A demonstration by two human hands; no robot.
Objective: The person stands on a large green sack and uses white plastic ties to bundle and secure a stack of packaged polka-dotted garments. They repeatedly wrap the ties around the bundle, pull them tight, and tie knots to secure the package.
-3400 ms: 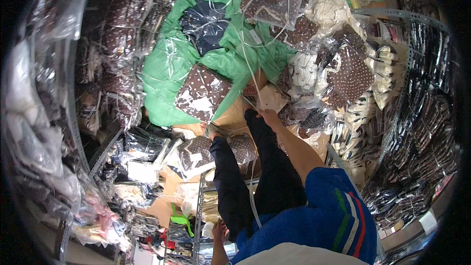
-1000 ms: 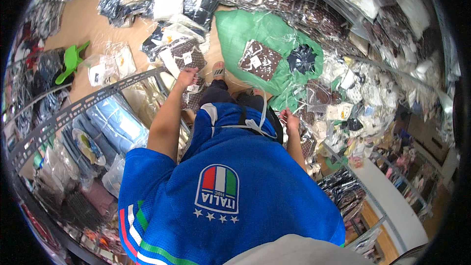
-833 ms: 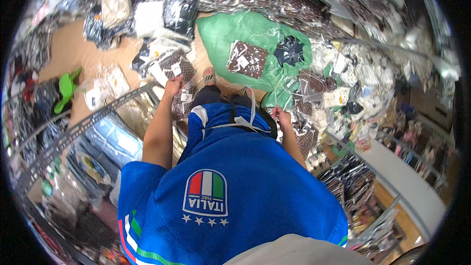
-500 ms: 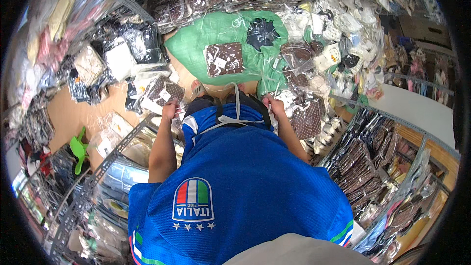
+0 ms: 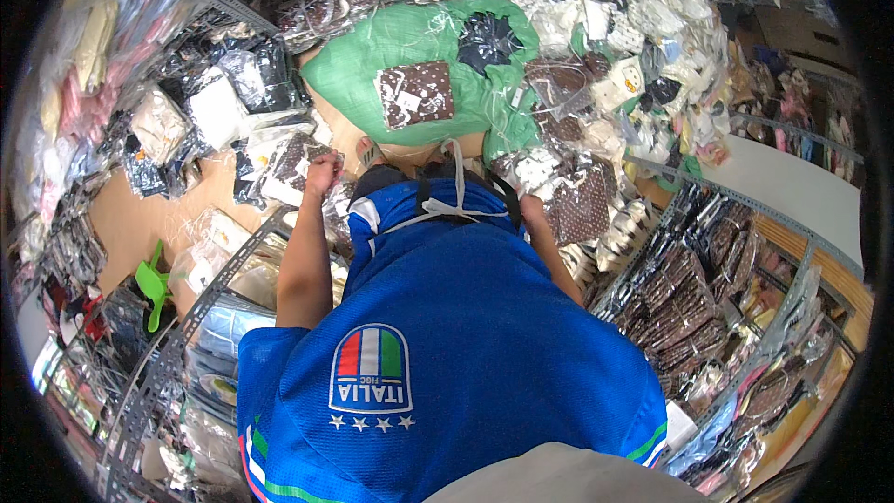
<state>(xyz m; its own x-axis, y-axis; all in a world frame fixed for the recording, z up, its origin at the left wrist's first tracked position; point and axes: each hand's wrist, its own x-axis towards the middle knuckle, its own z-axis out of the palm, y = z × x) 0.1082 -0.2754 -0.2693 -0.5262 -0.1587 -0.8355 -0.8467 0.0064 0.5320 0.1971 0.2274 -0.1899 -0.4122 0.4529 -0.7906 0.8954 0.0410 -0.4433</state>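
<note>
My left hand [image 5: 324,172] is at the right edge of a clear-bagged brown dotted garment [image 5: 294,158]. Its fingers look curled together, and whatever may be in them is too small to make out. Low beside my right hip is my right hand [image 5: 533,210], its fingers mostly hidden against my dark clothing. Close to it lies another bagged brown dotted garment [image 5: 579,203]. Ahead of my feet, a folded brown patterned garment [image 5: 415,95] rests on a large green sack [image 5: 349,61]. A dark gathered bundle [image 5: 490,42] sits at the sack's right.
Metal shelf rails [image 5: 200,303] with bagged clothes stand close at my left, and a rack of brown bagged garments [image 5: 680,289] at my right. White bagged items [image 5: 643,42] are heaped at the far right. A bright green plastic object [image 5: 152,284] is at the left.
My left hand has moved forward along the edge of the bagged brown garment. My right hand has drawn back toward my hip. The view has shifted slightly.
</note>
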